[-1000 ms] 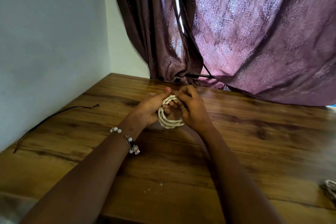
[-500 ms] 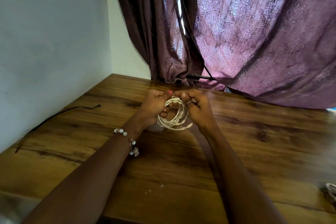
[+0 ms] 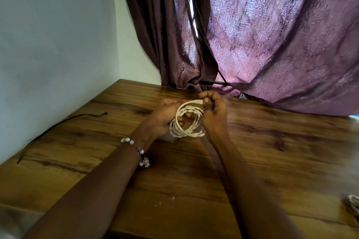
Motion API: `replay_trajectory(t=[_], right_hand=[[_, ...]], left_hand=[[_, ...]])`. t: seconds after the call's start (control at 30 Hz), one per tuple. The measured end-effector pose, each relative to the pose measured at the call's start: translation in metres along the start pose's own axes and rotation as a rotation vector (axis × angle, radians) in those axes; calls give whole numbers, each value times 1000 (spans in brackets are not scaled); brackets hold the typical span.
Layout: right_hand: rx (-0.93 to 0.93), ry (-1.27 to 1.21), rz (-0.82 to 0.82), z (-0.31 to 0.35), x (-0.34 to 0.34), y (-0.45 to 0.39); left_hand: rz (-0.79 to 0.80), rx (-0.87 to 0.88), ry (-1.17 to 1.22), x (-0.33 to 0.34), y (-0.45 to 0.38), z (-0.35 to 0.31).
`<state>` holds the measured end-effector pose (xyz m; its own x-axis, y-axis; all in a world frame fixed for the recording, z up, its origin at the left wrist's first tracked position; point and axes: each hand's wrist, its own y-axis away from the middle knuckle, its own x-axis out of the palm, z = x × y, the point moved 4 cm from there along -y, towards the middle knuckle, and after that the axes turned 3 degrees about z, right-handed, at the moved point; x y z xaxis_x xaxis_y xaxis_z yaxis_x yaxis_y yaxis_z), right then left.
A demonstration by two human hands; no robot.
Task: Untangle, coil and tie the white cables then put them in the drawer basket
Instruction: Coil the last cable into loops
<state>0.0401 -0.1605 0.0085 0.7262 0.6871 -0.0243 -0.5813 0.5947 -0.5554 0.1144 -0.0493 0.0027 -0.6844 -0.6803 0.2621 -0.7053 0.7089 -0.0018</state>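
Wood-grain worktop (image 3: 272, 161) runs into a corner, pale wall at left, purple patterned curtain (image 3: 272, 35) hanging at the far side w/ its hem draped onto the wood. Above the far-middle of the worktop both hands hold one white cable (image 3: 191, 122), already wound into a round coil of several loops, some turns twisted round each other. Left hand (image 3: 165, 116) grips the coil's left side, fingers curled thru the loops; right hand (image 3: 213, 114) is closed on the coil's right side and pinches the plug end (image 3: 198, 101) at the top betw. thumb and finger. Judging by this: untangle + coil are done for this cable, and the tie step looks to be in hand, prob. tucking or wrapping the free end round the bundle; can't tell if any wrap is locked yet. Left to do: finish the tie, then stow it. No drawer basket in view, so its place is unknown. At the near right edge a blurred pale bundle (image 3: 352, 203) lies on the worktop, maybe another cable, too cut off to say. A thin dark cord (image 3: 58, 124) lies along the left side by the wall, well apart from the hands. Beaded bracelet (image 3: 139, 153) on the left wrist. Nothing crowds the hands; the curtain hem just beyond them is the only thing the loose end could brush.
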Motion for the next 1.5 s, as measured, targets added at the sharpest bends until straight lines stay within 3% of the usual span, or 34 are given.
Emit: replay_trajectory(t=[0.17,0.37,0.5,0.63,0.7,0.83,1.0,1.23,1.37,1.5], right_hand=[[-92,126,-61,4,2,3],[-345,539,185,7,9,7],[-432,636,245,11,9,4],[-530,679,311,19,13,9],[-568,709,359,19,19,11],[-423,627,496,10,21,8],[-280,509,498,-4,23,5],[207,-139,339,1,20,10],[228,-205,305,7,21,12],[207,-241,289,12,20,14]], left_hand=[[7,-52,213,6,0,1],[26,-124,353,-6,-14,2],[15,-109,318,-16,-20,1],[-174,23,81,-14,-13,1],[-197,73,42,-10,-12,1],[-185,92,-11,-13,-12,-1],[-232,120,-33,-14,-12,2],[-301,178,82,-13,-11,-1],[-235,70,158,-6,-7,0],[-71,-69,149,-4,-3,-2]])
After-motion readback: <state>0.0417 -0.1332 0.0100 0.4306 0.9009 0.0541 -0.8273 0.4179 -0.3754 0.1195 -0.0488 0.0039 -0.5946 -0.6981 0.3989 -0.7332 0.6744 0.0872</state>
